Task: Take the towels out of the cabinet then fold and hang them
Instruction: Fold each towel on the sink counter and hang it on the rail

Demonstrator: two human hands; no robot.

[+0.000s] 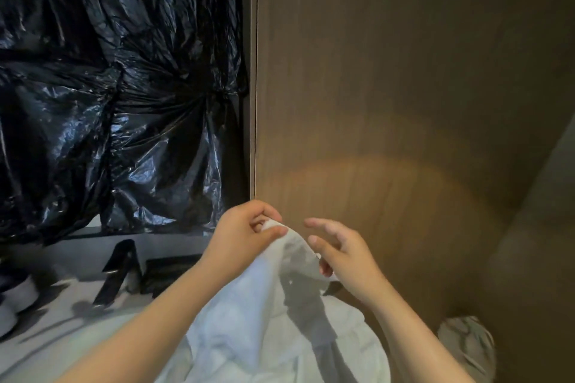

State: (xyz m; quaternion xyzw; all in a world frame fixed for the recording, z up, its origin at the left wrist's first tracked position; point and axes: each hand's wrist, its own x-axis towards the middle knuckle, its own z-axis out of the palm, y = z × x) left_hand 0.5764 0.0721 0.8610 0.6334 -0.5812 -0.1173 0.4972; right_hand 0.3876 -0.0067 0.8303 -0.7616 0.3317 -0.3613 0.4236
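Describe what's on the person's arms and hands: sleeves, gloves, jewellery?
Nothing worn shows. The left hand and right hand have no gloves, rings or watch; the left forearm and right forearm are sleeveless down to the frame edge.

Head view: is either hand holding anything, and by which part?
The left hand pinches the white towel at its raised top edge. The right hand sits against the same edge, upper fingers spread; whether its lower fingers grip cannot be told.

Black strap (119, 270) on pale surface (46, 339)
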